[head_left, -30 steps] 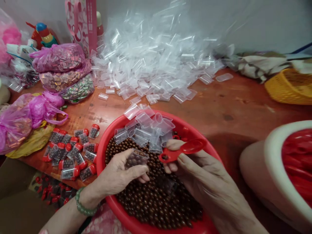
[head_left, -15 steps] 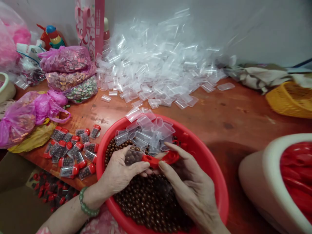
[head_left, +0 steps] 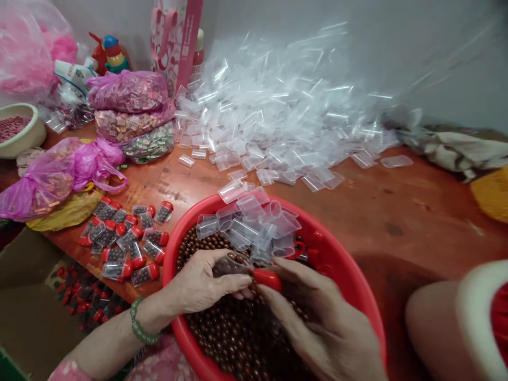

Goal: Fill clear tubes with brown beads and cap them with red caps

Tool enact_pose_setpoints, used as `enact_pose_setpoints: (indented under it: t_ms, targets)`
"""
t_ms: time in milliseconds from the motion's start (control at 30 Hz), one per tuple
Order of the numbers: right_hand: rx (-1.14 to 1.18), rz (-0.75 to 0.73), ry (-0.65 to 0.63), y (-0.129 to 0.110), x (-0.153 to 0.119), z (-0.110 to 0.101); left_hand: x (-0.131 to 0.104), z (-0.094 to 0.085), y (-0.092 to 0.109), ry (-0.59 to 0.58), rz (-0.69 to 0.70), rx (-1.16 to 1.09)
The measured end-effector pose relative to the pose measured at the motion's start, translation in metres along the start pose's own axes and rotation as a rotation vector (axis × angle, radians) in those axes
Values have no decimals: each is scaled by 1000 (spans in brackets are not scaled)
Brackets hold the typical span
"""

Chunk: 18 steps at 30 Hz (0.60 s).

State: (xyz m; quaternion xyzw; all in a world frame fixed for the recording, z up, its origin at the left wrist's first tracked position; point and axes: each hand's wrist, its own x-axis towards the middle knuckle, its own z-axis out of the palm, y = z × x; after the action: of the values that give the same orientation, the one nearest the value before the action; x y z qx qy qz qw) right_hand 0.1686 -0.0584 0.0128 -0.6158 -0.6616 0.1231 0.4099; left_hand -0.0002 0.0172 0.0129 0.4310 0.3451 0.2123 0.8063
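Note:
Over the red basin (head_left: 357, 275) of brown beads (head_left: 230, 338), my left hand (head_left: 198, 280) is closed on a clear plastic tube (head_left: 232, 264) with brown beads inside. My right hand (head_left: 321, 312) pinches a red cap (head_left: 268, 279) at the tube's right end; whether the cap is fully seated is hard to tell. Several empty clear tubes (head_left: 257, 225) lie on the beads at the basin's far side. To the left, filled tubes with red caps (head_left: 129, 238) are spread on the wooden table (head_left: 397, 211).
Behind the basin rises a large heap of clear tubes (head_left: 278, 116). Pink bags (head_left: 130, 95) stand at the back left. A cardboard box (head_left: 32, 301) with capped tubes is at lower left. A white-rimmed tub (head_left: 472, 301) stands at right.
The view has turned left. The red cap, earlier seen open with its ring in my right fingers, now looks folded closed by the tube. My right hand has moved nearer and lower.

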Motion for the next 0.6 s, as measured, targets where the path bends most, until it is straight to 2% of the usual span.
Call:
enact_pose_setpoints:
  t_ms: [100,233,467,600]
  targets:
    - [100,-26,32,-2,13,-12,0,0,-1,-60,-43,-70]
    - [200,-169,-104,-9,36,-20,-2,0,0,-155,-55,-79]
    - [194,-294,-266,-17,49,-13,-3,0,-4,-150,-16,-30]
    - [139,-328,-349,-18,55,-18,-1,-5,-3,-141,-1,36]
